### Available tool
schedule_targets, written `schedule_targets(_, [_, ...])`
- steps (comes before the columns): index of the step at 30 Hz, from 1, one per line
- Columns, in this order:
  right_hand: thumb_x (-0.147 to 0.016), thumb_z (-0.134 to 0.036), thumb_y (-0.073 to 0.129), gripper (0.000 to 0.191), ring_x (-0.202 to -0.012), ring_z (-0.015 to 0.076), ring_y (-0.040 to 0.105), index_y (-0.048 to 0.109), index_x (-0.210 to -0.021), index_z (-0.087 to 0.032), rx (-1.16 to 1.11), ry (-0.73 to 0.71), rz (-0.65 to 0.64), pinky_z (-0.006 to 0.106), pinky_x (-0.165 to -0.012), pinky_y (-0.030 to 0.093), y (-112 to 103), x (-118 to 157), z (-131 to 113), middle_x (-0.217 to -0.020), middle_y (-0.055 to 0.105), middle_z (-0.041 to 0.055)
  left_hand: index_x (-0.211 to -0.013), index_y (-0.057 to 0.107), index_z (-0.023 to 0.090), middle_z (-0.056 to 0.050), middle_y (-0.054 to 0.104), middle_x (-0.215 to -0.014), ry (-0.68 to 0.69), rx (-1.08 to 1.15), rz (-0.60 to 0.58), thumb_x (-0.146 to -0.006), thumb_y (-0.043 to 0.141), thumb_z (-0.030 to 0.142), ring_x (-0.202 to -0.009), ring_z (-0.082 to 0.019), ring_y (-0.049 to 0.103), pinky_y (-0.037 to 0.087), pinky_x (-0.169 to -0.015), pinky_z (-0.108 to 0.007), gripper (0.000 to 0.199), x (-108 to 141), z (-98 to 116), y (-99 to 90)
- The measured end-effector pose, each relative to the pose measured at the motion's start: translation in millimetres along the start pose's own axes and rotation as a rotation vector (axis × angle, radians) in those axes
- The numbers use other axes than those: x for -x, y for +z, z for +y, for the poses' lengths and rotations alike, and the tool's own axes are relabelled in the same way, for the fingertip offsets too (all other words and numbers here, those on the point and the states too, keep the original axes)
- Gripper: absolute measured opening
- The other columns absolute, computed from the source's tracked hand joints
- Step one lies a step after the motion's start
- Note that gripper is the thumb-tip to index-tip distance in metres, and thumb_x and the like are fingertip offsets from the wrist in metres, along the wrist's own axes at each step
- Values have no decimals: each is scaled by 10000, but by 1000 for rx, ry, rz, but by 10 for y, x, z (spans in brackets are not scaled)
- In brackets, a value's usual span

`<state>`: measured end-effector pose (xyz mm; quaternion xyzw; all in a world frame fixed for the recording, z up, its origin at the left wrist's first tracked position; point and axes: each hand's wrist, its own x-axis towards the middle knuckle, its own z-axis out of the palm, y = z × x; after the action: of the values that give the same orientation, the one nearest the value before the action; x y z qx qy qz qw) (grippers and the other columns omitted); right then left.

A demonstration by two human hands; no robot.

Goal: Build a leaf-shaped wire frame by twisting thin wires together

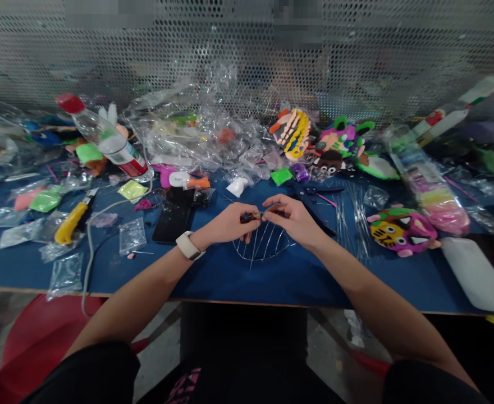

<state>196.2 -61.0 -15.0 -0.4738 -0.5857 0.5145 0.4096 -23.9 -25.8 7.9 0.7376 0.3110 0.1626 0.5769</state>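
Both hands meet over the middle of the blue counter (213, 275). The left hand (230, 223) pinches a small dark piece (247, 217); the right hand (293, 217) closes on thin wire, directly above a wire frame (262, 247) lying beneath them.

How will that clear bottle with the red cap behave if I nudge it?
The bottle lies tilted on crumpled plastic bags, so it would probably roll or slide. It looks thin, clear and largely empty: likely light and easily dented.
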Motion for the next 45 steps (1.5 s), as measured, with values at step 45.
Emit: schedule_targets(45, [-866,-450,825,234,-688,167,661,791,-835,-220,97,-94,-49,336,-672,533,-39,31,-178,-782,768,28,-800,605,176,18,643,-614,6,45,-68,-984,607,254,-556,-115,685,532,-531,-211,200,49,145,45])
